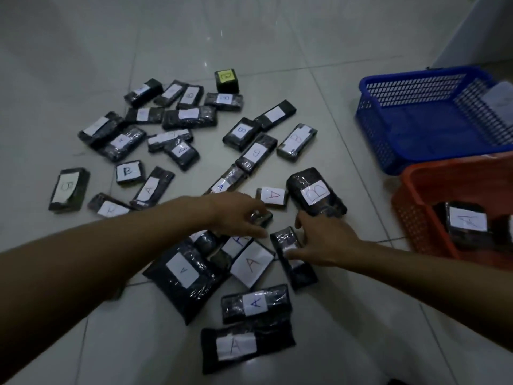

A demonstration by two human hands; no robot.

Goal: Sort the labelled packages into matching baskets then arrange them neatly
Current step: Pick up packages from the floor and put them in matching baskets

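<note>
Several black wrapped packages with white A or B labels lie scattered on the tiled floor (347, 315). My left hand (236, 215) curls its fingers round a small black package (262, 218) near the middle. My right hand (324, 243) grips a long black package (291, 257) lying beside it, thumb on its top. A large B package (316, 193) sits just beyond my right hand, with a small A package (273, 196) beside it. The orange basket (416, 207) at right holds an A package (467, 222). The blue basket (388, 140) stands behind it.
A cluster of A packages (249, 265) lies under and in front of my hands. Mostly B packages (255, 152) spread toward the far left. A black cube with a yellow label (227, 80) stands at the back. A white wall corner (477, 31) rises at top right.
</note>
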